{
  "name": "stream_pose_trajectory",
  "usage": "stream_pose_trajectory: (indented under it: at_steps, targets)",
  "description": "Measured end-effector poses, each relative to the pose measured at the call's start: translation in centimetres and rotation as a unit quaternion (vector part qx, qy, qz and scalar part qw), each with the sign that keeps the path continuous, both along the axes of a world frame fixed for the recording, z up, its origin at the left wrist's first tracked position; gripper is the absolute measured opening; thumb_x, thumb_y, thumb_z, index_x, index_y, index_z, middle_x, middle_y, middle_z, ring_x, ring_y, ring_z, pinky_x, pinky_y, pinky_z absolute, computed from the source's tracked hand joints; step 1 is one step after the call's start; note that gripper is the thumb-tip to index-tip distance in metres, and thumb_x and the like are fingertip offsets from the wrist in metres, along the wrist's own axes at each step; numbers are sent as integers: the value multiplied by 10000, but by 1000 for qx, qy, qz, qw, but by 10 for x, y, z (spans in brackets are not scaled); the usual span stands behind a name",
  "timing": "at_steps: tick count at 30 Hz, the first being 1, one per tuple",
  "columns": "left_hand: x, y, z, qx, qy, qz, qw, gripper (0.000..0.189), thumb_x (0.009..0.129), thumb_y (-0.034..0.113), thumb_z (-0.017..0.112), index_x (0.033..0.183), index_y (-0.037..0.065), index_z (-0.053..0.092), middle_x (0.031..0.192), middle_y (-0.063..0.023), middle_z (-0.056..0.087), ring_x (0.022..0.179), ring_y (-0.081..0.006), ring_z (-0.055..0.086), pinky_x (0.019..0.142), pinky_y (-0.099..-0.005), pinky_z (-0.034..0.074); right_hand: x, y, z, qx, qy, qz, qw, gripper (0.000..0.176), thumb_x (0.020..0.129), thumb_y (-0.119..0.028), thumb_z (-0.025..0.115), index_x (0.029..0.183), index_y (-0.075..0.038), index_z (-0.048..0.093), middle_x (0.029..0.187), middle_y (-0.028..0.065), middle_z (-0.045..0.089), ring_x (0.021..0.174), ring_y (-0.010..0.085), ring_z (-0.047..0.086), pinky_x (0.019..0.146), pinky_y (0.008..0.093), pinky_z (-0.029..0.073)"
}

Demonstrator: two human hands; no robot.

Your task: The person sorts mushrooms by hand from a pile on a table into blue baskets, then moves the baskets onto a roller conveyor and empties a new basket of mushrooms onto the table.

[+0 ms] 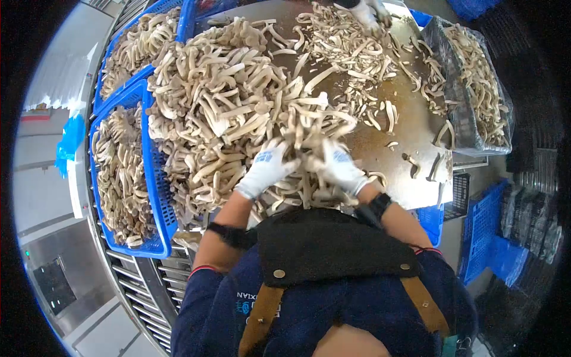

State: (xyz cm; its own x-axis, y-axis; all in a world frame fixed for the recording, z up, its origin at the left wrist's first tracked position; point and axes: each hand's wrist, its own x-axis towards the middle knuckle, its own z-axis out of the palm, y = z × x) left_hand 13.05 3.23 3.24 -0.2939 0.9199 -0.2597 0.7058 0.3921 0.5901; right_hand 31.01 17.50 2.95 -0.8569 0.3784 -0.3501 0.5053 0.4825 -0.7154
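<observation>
A big heap of long-stemmed mushrooms [220, 107] covers the left part of the metal table [410, 107]. Both my hands wear white gloves and are at the near right side of this heap. My left hand [269, 169] has its fingers curled into the mushrooms, with the thumb side facing inward. Opposite it, my right hand [340, 169] closes on mushrooms from the right, and its fingertips are blurred. The mushrooms between the two hands are smeared by motion. Some fingertips are hidden among the stems.
Blue baskets [156, 196] full of mushrooms stand on a roller conveyor [140, 279] at left. A plastic-lined crate [482, 89] of mushrooms sits at right. Across the table, another person's gloved hand [366, 16] is by smaller scattered mushrooms [351, 47]. Blue crates [483, 232] are stacked lower right.
</observation>
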Motion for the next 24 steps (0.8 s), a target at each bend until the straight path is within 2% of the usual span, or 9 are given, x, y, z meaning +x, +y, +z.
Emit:
stream_pose_trajectory:
  at_steps: [2, 4, 6, 9, 10, 12, 15, 20, 24]
  targets:
    - [-6, -9, 24, -54, -82, -65, 993, 617, 820, 460, 563, 1246, 16, 525, 1289, -261, 494, 1174, -389, 509, 1005, -431, 402, -1, -16, 1, -27, -9, 100, 995, 758, 882, -516, 506, 1409, -11, 298, 1336, 354, 388, 1287, 439, 378, 1077, 445, 313]
    - [-14, -8, 45, -109, -2, -34, 993, 573, 825, 424, 576, 1196, -11, 540, 1247, -246, 527, 1112, -384, 553, 956, -431, 437, 7, 3, 26, -79, 30, 195, 977, 785, 888, -531, 502, 1436, -16, 276, 1397, 345, 338, 1314, 432, 357, 1091, 411, 304]
    - [-23, 15, 47, -12, 83, 5, 997, 520, 824, 391, 625, 1173, 11, 559, 1104, -223, 604, 1035, -377, 585, 879, -444, 470, 15, 43, 29, -241, 93, 165, 952, 609, 927, -338, 562, 1405, -20, 360, 1318, 263, 497, 1219, 308, 504, 1011, 364, 405]
    - [-33, 95, 56, 99, 87, -53, 990, 609, 811, 433, 649, 1237, 17, 524, 1172, -221, 576, 1062, -387, 570, 907, -442, 460, 38, 108, -3, 7, 116, -75, 990, 395, 879, -166, 552, 1247, -25, 525, 1067, 160, 622, 978, 299, 609, 852, 403, 482]
    - [-34, 128, 43, 114, 48, -18, 992, 696, 802, 459, 658, 1305, 12, 478, 1227, -244, 545, 1115, -392, 549, 955, -438, 444, 52, 124, -17, 204, 79, -94, 971, 439, 843, -118, 555, 1268, -18, 506, 1177, 181, 590, 1086, 314, 575, 918, 365, 469]
    - [-35, 182, 10, 167, 112, -20, 979, 718, 803, 450, 654, 1345, 28, 445, 1270, -237, 518, 1196, -370, 498, 1024, -428, 388, 73, 138, -38, 275, 91, -143, 946, 701, 728, -221, 719, 1341, -27, 442, 1348, 240, 450, 1184, 383, 497, 991, 399, 427]
    - [-34, 219, -28, 42, 210, -63, 975, 668, 821, 409, 624, 1354, 51, 438, 1255, -227, 529, 1200, -349, 496, 1050, -426, 350, 80, 130, -60, 310, -1, -88, 947, 1046, 574, -357, 834, 1426, -36, 318, 1444, 298, 273, 1298, 454, 345, 1059, 477, 347]
    - [-31, 182, -51, 68, 158, -29, 985, 530, 823, 352, 598, 1252, 55, 503, 1047, -178, 604, 962, -344, 605, 870, -463, 456, -7, 98, -80, 382, -13, -111, 917, 923, 655, -495, 733, 1423, -136, 368, 1409, 265, 339, 1301, 432, 332, 1070, 643, 192]
    - [-23, 133, -40, 23, 132, -54, 989, 382, 831, 336, 557, 1100, 65, 564, 950, -177, 613, 819, -336, 632, 727, -447, 498, -63, 156, -108, 493, 60, -177, 850, 661, 810, -451, 589, 1372, -143, 430, 1400, 199, 382, 1256, 405, 379, 1057, 617, 229]
